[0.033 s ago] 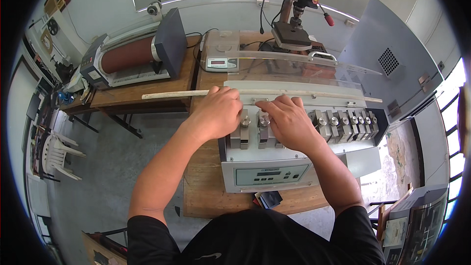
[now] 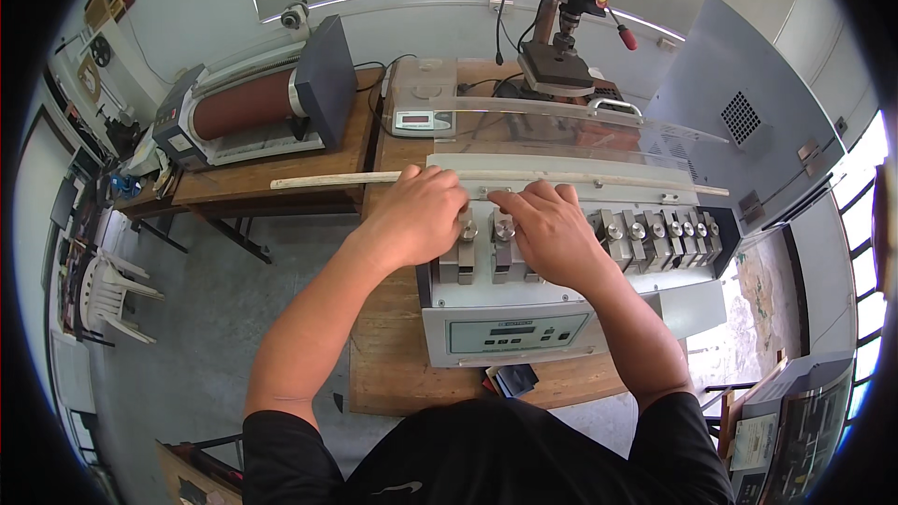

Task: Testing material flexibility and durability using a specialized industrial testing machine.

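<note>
A grey bench machine (image 2: 435, 327) stands before me, with a row of metal clamps (image 2: 658, 241) topped by round knobs. My left hand (image 2: 421, 215) is curled closed beside the leftmost clamp (image 2: 466, 262); whatever its fingers pinch is hidden. Over the clamps just to the right, my right hand (image 2: 554, 234) bends its fingers inward, with the index fingertip close to the knob of the second clamp (image 2: 502, 257). I cannot make out what lies between those fingers. Behind both hands, a long pale wooden stick (image 2: 327, 181) rests across the machine and juts out left.
A clear hinged cover (image 2: 533, 131) with a white handle is raised behind the clamps. Further back are a small digital scale (image 2: 423, 122) and a drill press (image 2: 558, 65). A red-brown roller machine (image 2: 245, 110) sits on the left table. Dark small swatches (image 2: 514, 381) lie near my body.
My left hand's fingers have shifted very slightly to the right. Everything else looks the same.
</note>
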Demonstrator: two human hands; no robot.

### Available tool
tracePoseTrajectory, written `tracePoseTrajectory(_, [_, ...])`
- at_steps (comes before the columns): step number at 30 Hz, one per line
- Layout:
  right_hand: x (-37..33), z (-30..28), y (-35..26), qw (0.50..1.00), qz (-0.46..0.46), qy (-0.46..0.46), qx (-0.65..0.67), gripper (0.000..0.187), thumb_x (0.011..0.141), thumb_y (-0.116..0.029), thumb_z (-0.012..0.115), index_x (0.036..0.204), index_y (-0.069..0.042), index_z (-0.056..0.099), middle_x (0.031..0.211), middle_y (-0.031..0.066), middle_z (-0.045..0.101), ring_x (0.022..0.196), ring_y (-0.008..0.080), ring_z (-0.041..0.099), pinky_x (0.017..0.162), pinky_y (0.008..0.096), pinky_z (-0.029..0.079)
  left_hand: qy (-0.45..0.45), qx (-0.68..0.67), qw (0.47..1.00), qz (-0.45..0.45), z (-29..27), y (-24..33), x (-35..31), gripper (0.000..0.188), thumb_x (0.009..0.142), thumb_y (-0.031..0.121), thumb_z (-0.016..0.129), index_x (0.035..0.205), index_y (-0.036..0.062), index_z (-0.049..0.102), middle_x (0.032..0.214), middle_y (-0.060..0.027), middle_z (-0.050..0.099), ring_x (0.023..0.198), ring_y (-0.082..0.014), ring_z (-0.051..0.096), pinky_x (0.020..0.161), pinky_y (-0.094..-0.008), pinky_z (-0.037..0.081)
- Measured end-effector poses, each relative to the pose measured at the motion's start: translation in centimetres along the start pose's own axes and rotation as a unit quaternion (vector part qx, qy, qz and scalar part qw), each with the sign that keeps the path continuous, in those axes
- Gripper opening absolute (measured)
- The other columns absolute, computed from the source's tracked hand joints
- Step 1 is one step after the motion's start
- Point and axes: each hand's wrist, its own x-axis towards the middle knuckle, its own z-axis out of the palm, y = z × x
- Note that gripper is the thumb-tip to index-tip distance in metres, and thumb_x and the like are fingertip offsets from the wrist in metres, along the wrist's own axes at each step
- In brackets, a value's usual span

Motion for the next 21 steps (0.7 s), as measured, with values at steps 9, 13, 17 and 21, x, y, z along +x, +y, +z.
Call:
tracePoseTrajectory(9, [0.4,-0.4,-0.6,0.998,0.013,0.048,0.032,0.05,0.078,0.004,0.052,0.126,-0.009,0.057,0.094,0.0024,0.068,0.099,0.0214,0.059,0.085,0.0381,0.036,0.037,-0.041,0.997,0.05,0.6,-0.3,-0.7,0.031,0.079,0.003,0.057,0.109,0.0025,0.066,0.108,-0.0079,0.061,0.111,-0.0246,0.054,0.095,-0.0377,0.039])
tracePoseTrajectory(13, [0.2,-0.8,-0.6,0.993,0.027,-0.06,0.099,0.05,0.078,0.005,0.051,0.125,-0.009,0.057,0.095,0.002,0.068,0.098,0.0211,0.059,0.086,0.038,0.036,-0.006,-0.044,0.998,0.034,-0.5,0.3,-0.2,0.031,0.083,0.01,0.061,0.113,0.0037,0.068,0.112,-0.0088,0.062,0.116,-0.0235,0.054,0.1,-0.0382,0.038])
tracePoseTrajectory(17, [0.5,-0.7,-0.4,0.996,0.014,0.027,0.088,0.042,0.08,0.0,0.056,0.121,-0.01,0.06,0.095,0.0041,0.068,0.097,0.0212,0.06,0.085,0.0387,0.037,0.004,-0.054,0.997,0.051,0.3,0.0,-0.3,0.04,0.077,0.002,0.057,0.116,0.0025,0.065,0.112,-0.0089,0.062,0.115,-0.0246,0.054,0.101,-0.0374,0.038])
tracePoseTrajectory(21, [0.0,-0.1,0.2,1.0,0.011,-0.009,-0.007,0.033,0.081,-0.016,0.067,0.114,-0.011,0.063,0.096,0.0037,0.068,0.097,0.0215,0.059,0.085,0.0386,0.037,-0.005,-0.073,0.995,0.064,0.4,-0.1,-0.3,0.042,0.076,0.002,0.059,0.118,0.0046,0.065,0.112,-0.0084,0.062,0.116,-0.0242,0.054,0.103,-0.0375,0.037])
